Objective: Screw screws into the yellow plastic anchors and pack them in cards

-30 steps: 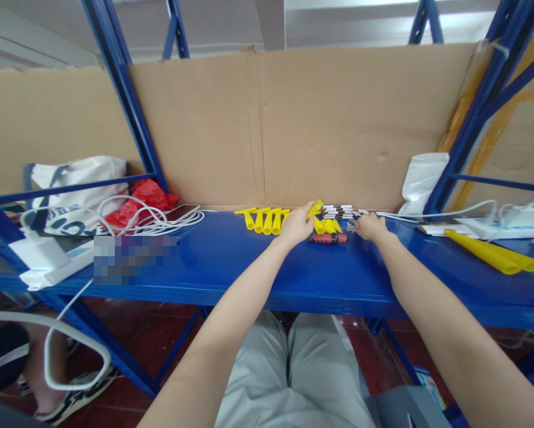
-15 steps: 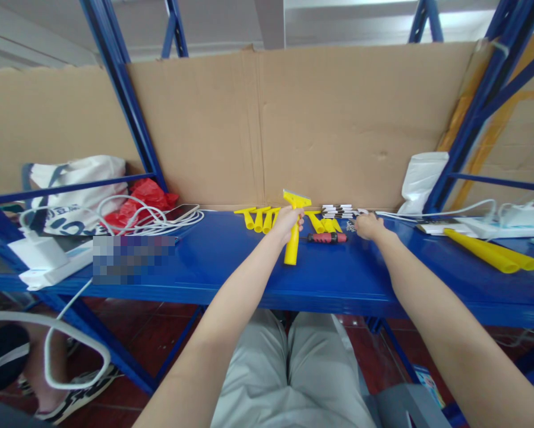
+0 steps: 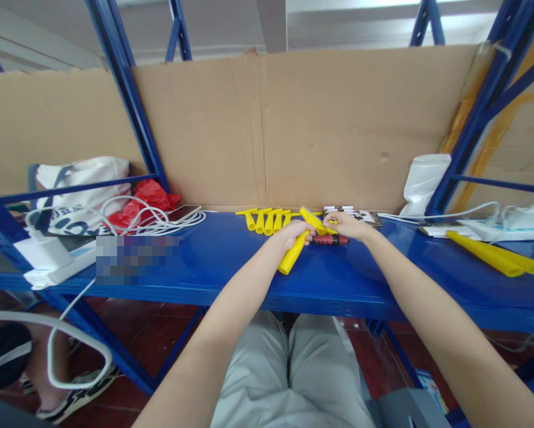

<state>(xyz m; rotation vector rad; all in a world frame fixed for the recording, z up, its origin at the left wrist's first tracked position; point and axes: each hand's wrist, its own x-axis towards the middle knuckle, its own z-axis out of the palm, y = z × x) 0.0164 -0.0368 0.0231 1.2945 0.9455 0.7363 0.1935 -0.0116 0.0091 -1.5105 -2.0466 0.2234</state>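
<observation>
My left hand (image 3: 296, 233) is wrapped round the handle of a yellow scraper (image 3: 292, 257), which tilts with its head up and to the right. My right hand (image 3: 346, 224) is at the scraper's head, its fingertips pinched together. Whatever they pinch is too small to make out. Just below the hands lies a red and black screwdriver (image 3: 330, 239), partly covered by my left fingers. A row of other yellow scrapers (image 3: 269, 221) lies left of my hands. Behind my right hand, small black and white pieces (image 3: 338, 209) are stacked, partly hidden.
Two yellow cone-shaped handles (image 3: 489, 254) lie on the blue shelf (image 3: 231, 267) at the right, near a white power strip (image 3: 484, 229). White cables (image 3: 173, 221), a red bag (image 3: 148, 199) and a cloth bag (image 3: 84, 190) are at the left. Cardboard (image 3: 195, 137) stands behind. A person's leg (image 3: 48, 362) shows lower left.
My right hand has moved left from beside the small pieces to the scraper's head. My left hand has tilted the scraper, so its head now leans right.
</observation>
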